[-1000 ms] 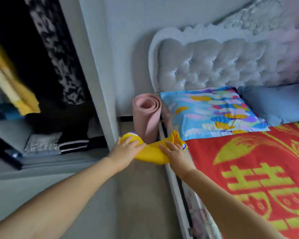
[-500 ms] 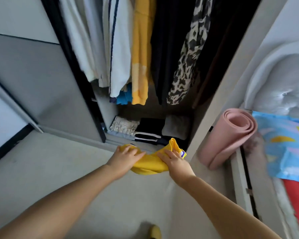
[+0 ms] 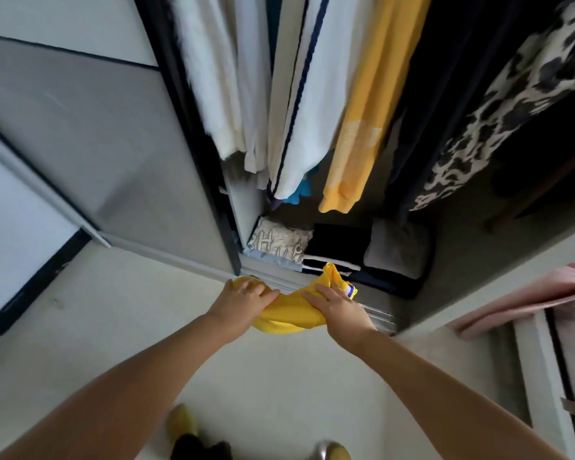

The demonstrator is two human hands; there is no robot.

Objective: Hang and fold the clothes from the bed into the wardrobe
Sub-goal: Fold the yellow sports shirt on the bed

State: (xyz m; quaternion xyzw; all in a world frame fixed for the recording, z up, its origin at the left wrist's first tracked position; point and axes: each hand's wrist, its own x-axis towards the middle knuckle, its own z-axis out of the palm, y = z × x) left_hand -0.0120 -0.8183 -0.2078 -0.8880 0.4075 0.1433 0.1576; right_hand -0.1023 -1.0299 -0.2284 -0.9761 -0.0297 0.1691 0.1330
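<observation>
Both forearms bare, entering from lower corners of frame, converging toward centre. Left hand (image 3: 243, 302) just left of centre: palm down, fingers curled over top of left end of folded yellow garment (image 3: 289, 313), thumb pointing right along cloth. Right hand (image 3: 337, 303) just right of centre: palm down, fingers extended up-left across cloth, gripping its right end. Hands near each other, not touching. Wrists roughly straight. Both elbows out of frame.
</observation>
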